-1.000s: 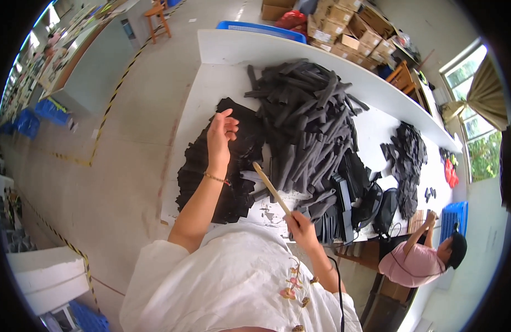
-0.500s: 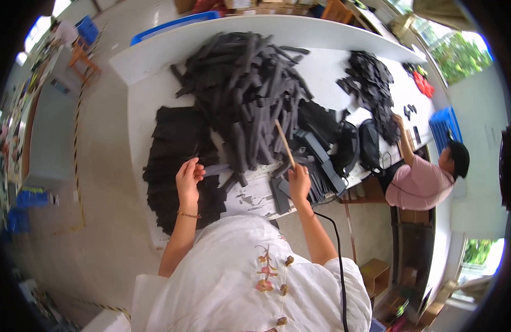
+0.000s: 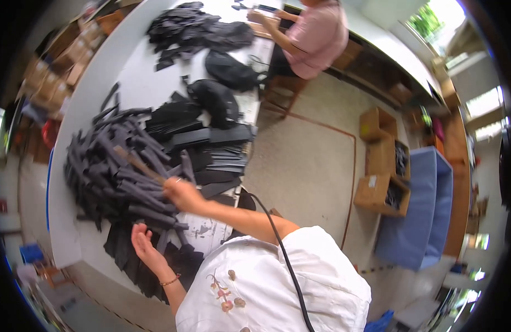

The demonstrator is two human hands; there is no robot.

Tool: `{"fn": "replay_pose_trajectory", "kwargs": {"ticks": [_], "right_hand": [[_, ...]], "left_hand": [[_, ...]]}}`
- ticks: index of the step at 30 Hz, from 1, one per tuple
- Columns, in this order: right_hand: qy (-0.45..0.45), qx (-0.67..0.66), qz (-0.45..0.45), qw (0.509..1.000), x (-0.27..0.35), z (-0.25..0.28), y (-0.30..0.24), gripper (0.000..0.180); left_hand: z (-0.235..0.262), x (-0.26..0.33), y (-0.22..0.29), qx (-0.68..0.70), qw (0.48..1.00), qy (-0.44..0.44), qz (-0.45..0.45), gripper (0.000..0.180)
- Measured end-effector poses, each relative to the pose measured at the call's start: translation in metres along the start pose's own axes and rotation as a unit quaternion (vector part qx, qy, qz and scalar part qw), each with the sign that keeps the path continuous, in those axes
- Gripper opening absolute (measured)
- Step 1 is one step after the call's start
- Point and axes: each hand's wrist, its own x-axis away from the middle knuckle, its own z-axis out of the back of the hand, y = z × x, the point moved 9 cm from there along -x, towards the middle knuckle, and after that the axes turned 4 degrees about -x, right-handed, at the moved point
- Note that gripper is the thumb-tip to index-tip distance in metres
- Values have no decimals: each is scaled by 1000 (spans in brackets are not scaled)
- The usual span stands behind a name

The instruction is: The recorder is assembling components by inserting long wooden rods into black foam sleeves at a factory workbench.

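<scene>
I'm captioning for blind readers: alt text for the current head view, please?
A person's right hand holds a slim wooden stick over a heap of dark grey, fabric-like tubes; the left hand, seemingly empty, is near flat black sheets. Beyond, a co-worker in a pink shirt is at the same white table.

No lettering, number or sign can be read. A small, pale rectangular label (image 3: pixel 372 181) sits on the side of an open, brown cardboard box (image 3: pixel 372 195) at about three o'clock from the middle of the view, too small to make out. Pale patches on the stacked, brown cardboard boxes (image 3: pixel 59 88) at about ten o'clock are too blurred to tell as print.
</scene>
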Motion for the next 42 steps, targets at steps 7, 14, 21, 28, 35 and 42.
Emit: {"fn": "replay_pose_trajectory", "kwargs": {"ticks": [7,14,21,28,35,42], "right_hand": [[33,17,76,996,14,2,-82,14],[171,-46,68,982,-12,50,-113,12],[316,-111,129,933,-25,99,-153,6],[49,-89,57,993,-4,33,-169,9],[-61,-154,-12,986,17,-25,-154,9],[-184,-210,-68,958,17,-68,-145,15]], "left_hand": [[-105,-2,9,107,961,-209,144,41],[-120,63,11,40,964,-221,141,30],[-137,151,-6,-13,875,-473,100,33],[-46,54,95,46,995,-68,-64,21],[-38,19,97,137,988,-73,7,12],[1,12,73,88,992,84,15,27]]}}
